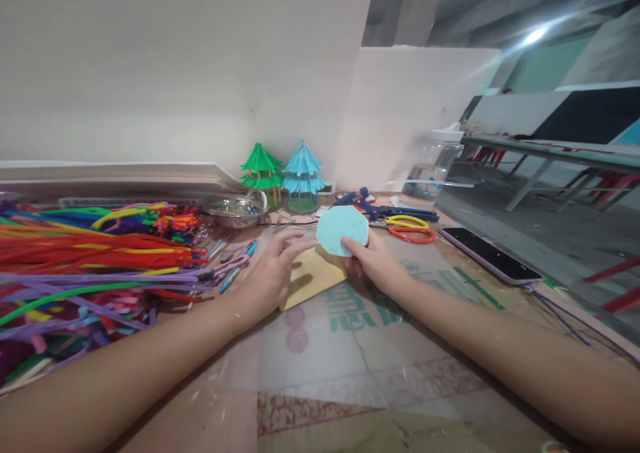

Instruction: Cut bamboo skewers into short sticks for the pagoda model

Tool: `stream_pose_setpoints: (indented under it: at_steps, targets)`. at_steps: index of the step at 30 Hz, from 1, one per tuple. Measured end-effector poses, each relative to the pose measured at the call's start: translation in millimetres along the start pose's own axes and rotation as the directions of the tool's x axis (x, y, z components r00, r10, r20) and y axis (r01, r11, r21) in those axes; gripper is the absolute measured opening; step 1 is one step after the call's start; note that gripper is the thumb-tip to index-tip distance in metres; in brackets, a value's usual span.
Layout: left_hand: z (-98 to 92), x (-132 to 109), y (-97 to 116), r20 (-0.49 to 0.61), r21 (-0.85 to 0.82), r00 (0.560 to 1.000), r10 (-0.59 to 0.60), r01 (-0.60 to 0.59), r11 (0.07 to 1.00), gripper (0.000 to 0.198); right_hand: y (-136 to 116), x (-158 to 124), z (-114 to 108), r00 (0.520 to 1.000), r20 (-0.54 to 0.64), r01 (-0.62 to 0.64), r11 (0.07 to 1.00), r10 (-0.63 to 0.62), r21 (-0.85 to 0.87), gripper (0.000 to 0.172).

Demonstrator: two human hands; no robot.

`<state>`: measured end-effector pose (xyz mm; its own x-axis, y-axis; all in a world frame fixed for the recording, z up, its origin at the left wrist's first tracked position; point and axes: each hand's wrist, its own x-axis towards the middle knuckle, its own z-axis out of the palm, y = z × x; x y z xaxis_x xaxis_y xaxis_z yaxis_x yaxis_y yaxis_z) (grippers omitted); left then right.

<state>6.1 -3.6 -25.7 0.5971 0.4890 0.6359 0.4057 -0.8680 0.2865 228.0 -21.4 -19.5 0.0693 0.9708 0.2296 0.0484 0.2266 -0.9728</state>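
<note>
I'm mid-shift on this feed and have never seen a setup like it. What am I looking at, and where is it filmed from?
There is no machine here: these are a person's two bare hands, in one picture from a head-worn camera looking forward and down. The right hand holds a flat, pale blue octagonal piece. The left hand is open beside it; whether its fingertips touch the piece is unclear. Below lies a flat, yellowish sheet. On the left are long, multicoloured fuzzy strips; behind, green and blue tiered-roof models; on the right, red-and-yellow-handled scissors and a black-screened phone.
</note>
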Motion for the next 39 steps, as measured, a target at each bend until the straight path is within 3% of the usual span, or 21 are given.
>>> stream_pose_setpoints:
  at_steps: [5,10,15,21,29,34,39]
  targets:
    - [0.4,5,-1,0.082,-0.01,0.996,-0.034,0.035,0.999,0.033,0,-1,2,1.0,-0.022,0.007,1.0,-0.007,-0.005,0.027]
    - [4.3,2,1,0.065,0.063,0.992,-0.11,0.106,0.992,0.024,7,-2,1,1.0,-0.02,-0.011,0.996,0.01,-0.087,0.031]
    - [3.9,-1,5,0.065,0.133,0.986,-0.152,0.143,0.981,0.033,14,-4,-1,0.998,-0.054,0.025,0.993,-0.031,-0.112,0.032]
    - [1.0,1,8,0.116,0.148,0.978,-0.174,0.156,0.976,0.027,4,-12,2,0.998,-0.004,0.064,0.983,-0.066,-0.174,0.031]
    - [3.3,5,-10,0.057,0.084,0.98,-0.189,0.184,0.979,0.03,10,1,-2,1.0,0.014,0.007,0.999,-0.006,-0.046,0.039]
    - [3.6,8,-11,0.119,0.093,0.981,-0.156,0.145,0.985,0.019,13,5,-4,0.999,0.034,-0.028,0.996,0.026,0.084,0.046]
    - [3.4,8,-10,0.13,0.097,0.982,-0.14,0.128,0.987,0.021,7,3,-3,0.995,0.093,-0.054,0.993,0.044,0.106,0.049]
